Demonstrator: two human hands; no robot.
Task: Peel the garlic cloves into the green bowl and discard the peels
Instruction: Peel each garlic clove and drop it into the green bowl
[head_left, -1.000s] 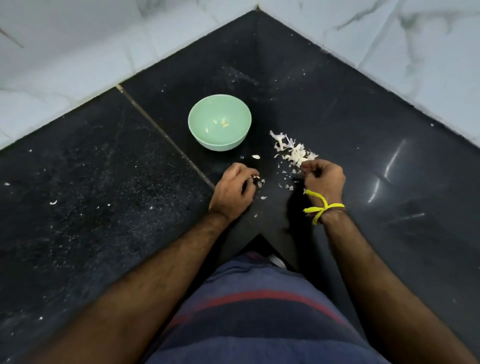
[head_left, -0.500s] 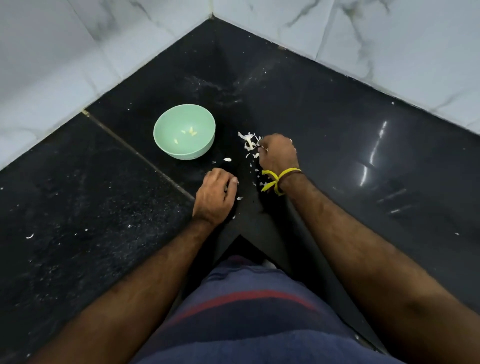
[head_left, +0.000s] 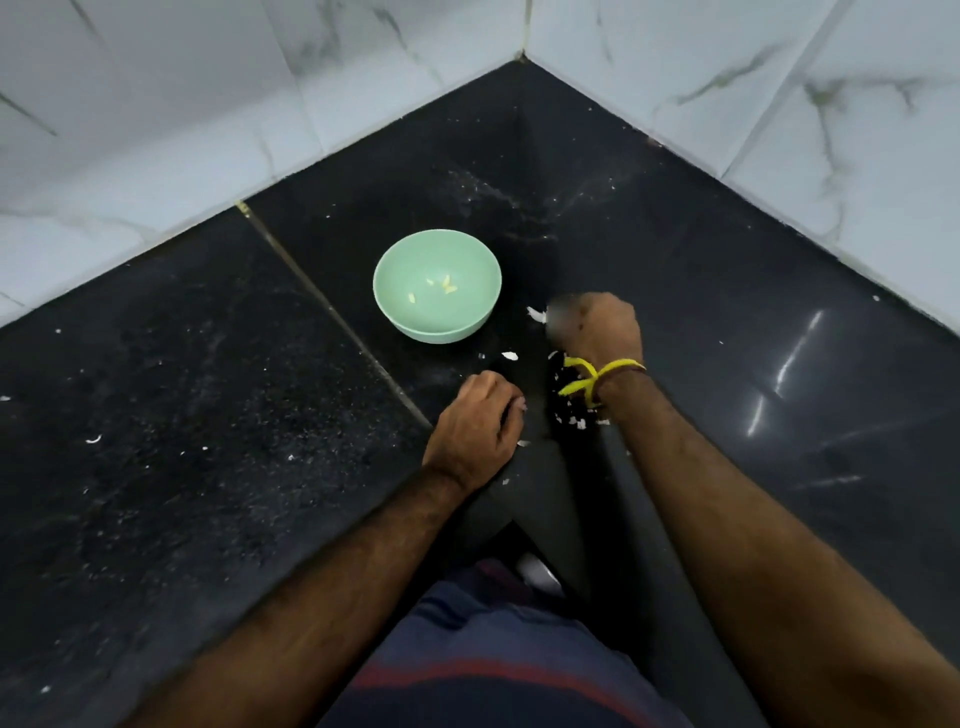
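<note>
The green bowl (head_left: 436, 332) stands on the black counter and holds a few peeled garlic cloves (head_left: 445, 283). To its right, my right hand (head_left: 597, 325), blurred and with a yellow band on the wrist, curls over the pile of garlic peels; one white peel (head_left: 535, 313) sticks out at its left side. More peel bits (head_left: 571, 418) lie under that wrist, and a loose peel (head_left: 510, 356) lies between hand and bowl. My left hand (head_left: 475, 423) rests on the counter below the bowl, fingers curled, a small white bit at the fingertips.
The black granite counter (head_left: 208, 415) meets white marble wall tiles (head_left: 156, 130) in a corner behind the bowl. A joint line runs diagonally left of the bowl. A stray peel fleck (head_left: 93, 440) lies far left. The counter's front edge notches in at my body.
My right hand has moved forward over the peel pile and now covers most of it. My left hand stays curled in place. The camera view has shifted.
</note>
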